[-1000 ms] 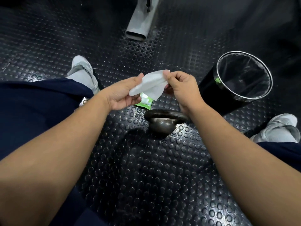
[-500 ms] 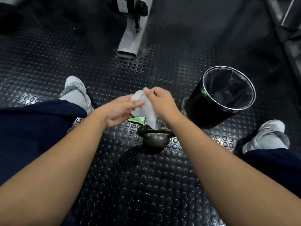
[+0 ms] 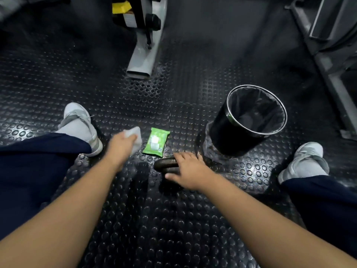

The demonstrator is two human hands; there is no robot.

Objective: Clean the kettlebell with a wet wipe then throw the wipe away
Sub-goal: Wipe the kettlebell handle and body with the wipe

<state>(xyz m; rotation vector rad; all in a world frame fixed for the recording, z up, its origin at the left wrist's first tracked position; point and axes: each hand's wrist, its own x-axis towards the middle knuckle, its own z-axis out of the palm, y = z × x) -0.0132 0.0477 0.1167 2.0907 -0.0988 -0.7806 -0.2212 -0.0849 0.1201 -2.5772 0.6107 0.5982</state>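
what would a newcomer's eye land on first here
The bright green wipe pack stands out against the dark studded floor. Just left of it the left hand grips a white wipe, while the right hand rests on the kettlebell, with a black bin to its right.

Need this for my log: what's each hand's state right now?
Left hand: closed on the wet wipe.
Right hand: open, fingers over the kettlebell.
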